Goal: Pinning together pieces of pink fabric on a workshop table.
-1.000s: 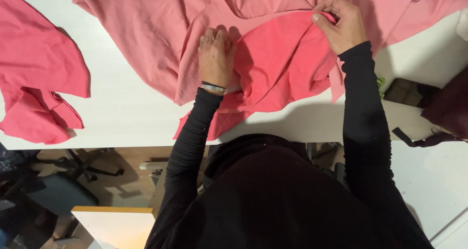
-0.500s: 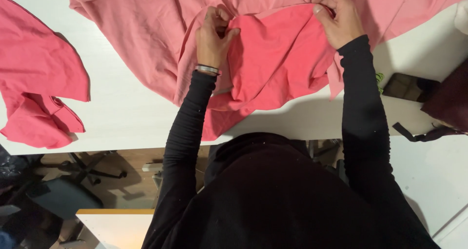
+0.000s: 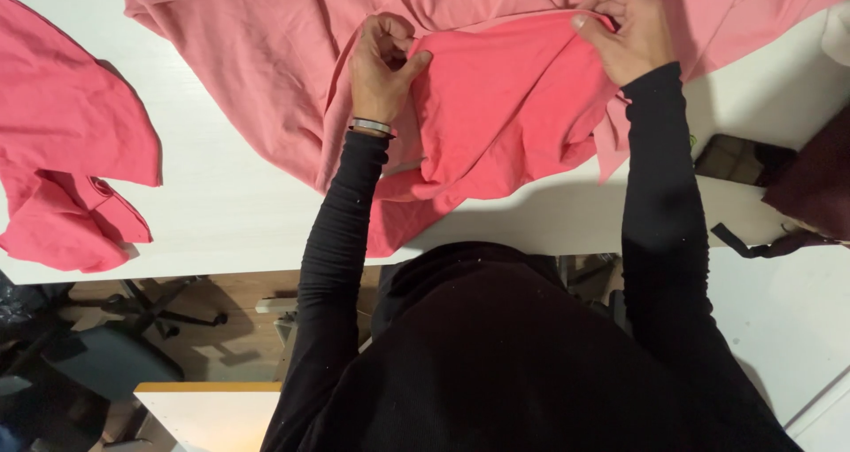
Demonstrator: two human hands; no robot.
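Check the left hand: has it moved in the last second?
Yes. The left hand went from lying flat on the coral cloth piece to pinching its top edge, moving away from the table's near edge.

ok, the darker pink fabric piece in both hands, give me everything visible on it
The darker pink fabric piece looks like soft, matte knit, coral-pink and plain. The left hand pinches its upper left edge and the right hand grips its upper right edge, so the top edge runs stretched between them. The rest droops in loose folds, overlapping the paler pink cloth and reaching the near edge of the white table.
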